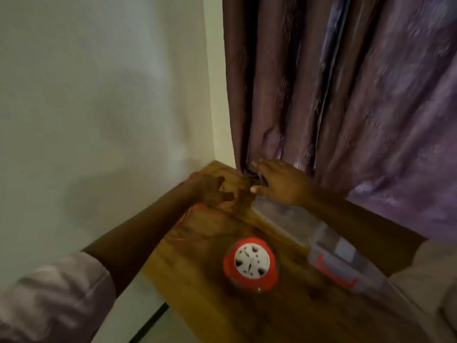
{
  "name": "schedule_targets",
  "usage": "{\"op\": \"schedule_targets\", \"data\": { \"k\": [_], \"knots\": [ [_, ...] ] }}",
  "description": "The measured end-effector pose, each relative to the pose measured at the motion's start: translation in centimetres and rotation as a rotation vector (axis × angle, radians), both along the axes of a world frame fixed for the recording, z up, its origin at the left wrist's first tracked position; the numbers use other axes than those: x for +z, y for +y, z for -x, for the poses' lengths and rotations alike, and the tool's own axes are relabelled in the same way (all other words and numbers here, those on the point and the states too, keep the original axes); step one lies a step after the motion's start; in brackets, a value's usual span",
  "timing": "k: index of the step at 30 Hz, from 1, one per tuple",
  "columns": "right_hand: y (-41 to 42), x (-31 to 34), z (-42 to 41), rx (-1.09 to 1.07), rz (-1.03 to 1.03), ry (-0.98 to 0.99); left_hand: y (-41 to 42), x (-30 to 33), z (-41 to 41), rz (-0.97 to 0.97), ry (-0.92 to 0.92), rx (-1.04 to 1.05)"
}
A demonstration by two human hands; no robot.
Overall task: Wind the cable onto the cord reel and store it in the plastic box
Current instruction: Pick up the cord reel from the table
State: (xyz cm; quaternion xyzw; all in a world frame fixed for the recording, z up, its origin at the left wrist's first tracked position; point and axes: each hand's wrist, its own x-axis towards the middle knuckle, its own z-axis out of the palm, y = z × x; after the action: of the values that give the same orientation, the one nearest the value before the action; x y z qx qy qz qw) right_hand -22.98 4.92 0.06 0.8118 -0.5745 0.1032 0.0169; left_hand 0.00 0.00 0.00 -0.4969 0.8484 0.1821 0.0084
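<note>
Reel [249, 262] stands mid-table beside box [331, 253], thin orange cable [188, 216] trailing slack to far corner where left hand [212, 191] and right hand [282, 184] reach, grips blurred, cannot tell; cable likely light, limp, tangle-prone: pinch near its end.

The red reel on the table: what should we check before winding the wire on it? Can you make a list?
1. Reel sits flat on the table: ok.
2. Wire loose and red, trailing near the left hand: ok.
3. Wire free of tangles: cannot tell, picture is blurry.
4. Right hand free: cannot tell, it reaches at the curtain edge.
5. Plastic box close beside the reel: ok.
6. Nobody is holding the reel yet: not ok.
</note>
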Motion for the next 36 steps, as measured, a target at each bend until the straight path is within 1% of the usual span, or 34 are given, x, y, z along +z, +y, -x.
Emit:
{"op": "schedule_targets", "data": {
  "k": [2, 3, 4, 5, 6, 7, 8, 10, 12, 15, 17, 19, 20, 22, 23, 26, 28, 31, 33, 36],
  "knots": [
    [1.2, -2.6, -0.3, 0.009, -0.073, -0.029, 1.2, -3.4, -0.3, -0.122, 0.018, -0.066],
    [1.9, -4.3, -0.4, 0.005, -0.116, -0.039, 1.9, -5.8, -0.6, -0.210, 0.036, -0.038],
    [2.5, -5.9, -0.6, -0.011, -0.195, -0.055, 3.1, -7.5, -0.8, -0.302, 0.017, 0.006],
    [2.9, -7.6, -0.7, -0.028, -0.292, -0.069, 3.7, -9.6, -1.0, -0.350, -0.006, 0.069],
    [3.2, -9.1, -0.8, -0.065, -0.400, -0.085, 4.3, -11.2, -1.2, -0.357, -0.021, 0.125],
    [3.5, -10.4, -0.8, -0.106, -0.479, -0.100, 4.6, -12.8, -1.1, -0.363, 0.001, 0.162],
    [3.9, -11.3, -0.8, -0.140, -0.529, -0.115, 5.0, -14.0, -0.9, -0.379, 0.022, 0.199],
    [4.8, -13.5, -0.3, -0.167, -0.598, -0.166, 6.0, -16.0, -0.2, -0.416, 0.046, 0.280],
    [5.9, -15.5, 0.0, -0.213, -0.610, -0.228, 7.3, -17.0, 0.7, -0.404, 0.111, 0.315],
    [7.3, -18.0, 0.0, -0.298, -0.580, -0.349, 8.1, -18.3, 1.6, -0.361, 0.219, 0.404],
    [7.9, -19.4, -0.5, -0.320, -0.552, -0.425, 8.5, -19.1, 1.9, -0.427, 0.337, 0.504],
    [8.5, -20.3, -0.6, -0.320, -0.489, -0.473, 9.2, -20.0, 1.8, -0.530, 0.519, 0.580],
    [8.7, -20.6, -0.6, -0.305, -0.455, -0.511, 9.5, -20.5, 1.6, -0.550, 0.598, 0.593],
    [9.2, -21.2, -0.4, -0.261, -0.385, -0.570, 10.2, -21.3, 1.1, -0.569, 0.781, 0.600],
    [9.3, -21.4, -0.3, -0.243, -0.345, -0.567, 10.6, -21.7, 0.9, -0.575, 0.891, 0.586],
    [10.1, -21.5, -0.6, -0.242, -0.188, -0.483, 11.6, -22.6, 0.2, -0.554, 1.168, 0.515],
    [11.1, -21.3, -1.0, -0.246, -0.079, -0.487, 12.6, -22.8, 0.1, -0.541, 1.306, 0.452],
    [13.4, -20.8, -1.7, -0.236, 0.024, -0.547, 14.6, -22.9, -0.1, -0.483, 1.430, 0.402],
    [14.9, -20.6, -2.0, -0.217, 0.080, -0.549, 15.8, -23.2, -0.4, -0.428, 1.457, 0.389],
    [16.7, -20.5, -2.4, -0.189, 0.173, -0.514, 17.0, -24.1, -0.3, -0.400, 1.491, 0.377]
  ]
}}
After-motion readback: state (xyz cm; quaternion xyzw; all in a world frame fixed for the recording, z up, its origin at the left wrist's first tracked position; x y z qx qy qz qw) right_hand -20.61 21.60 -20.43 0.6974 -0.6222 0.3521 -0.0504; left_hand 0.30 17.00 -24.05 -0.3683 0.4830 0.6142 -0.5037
